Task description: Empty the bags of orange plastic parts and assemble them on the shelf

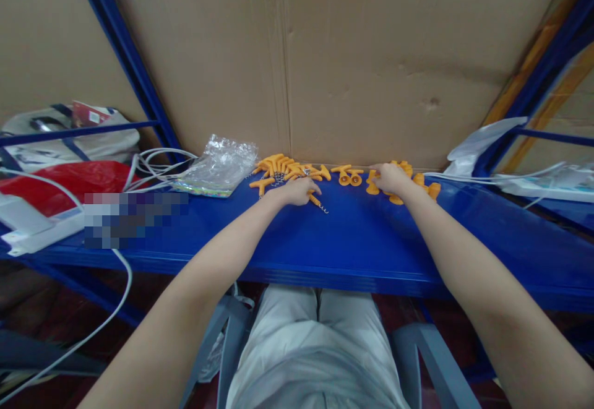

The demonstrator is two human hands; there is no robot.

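Note:
My left hand (297, 192) is closed on an orange-handled corkscrew (317, 202), whose metal spiral points right and toward me. Just behind that hand lies a pile of orange T-handled corkscrews (277, 164), their spirals partly showing. Farther right, my right hand (388, 178) has its fingers closed at an orange flared sleeve (372, 185) standing on the table. More orange sleeves (434, 190) are grouped around and behind this hand, partly hidden by it. Between my hands, two orange pieces (355, 179) with T-shaped tops lie with their round open ends toward me.
The blue table (352, 242) runs along a cardboard wall (371, 56). Clear plastic bags (223, 164) lie left of the corkscrews. White cables (158, 155), a red bag (83, 180) and a white power strip (51, 229) occupy the left; another power strip (547, 187) lies right.

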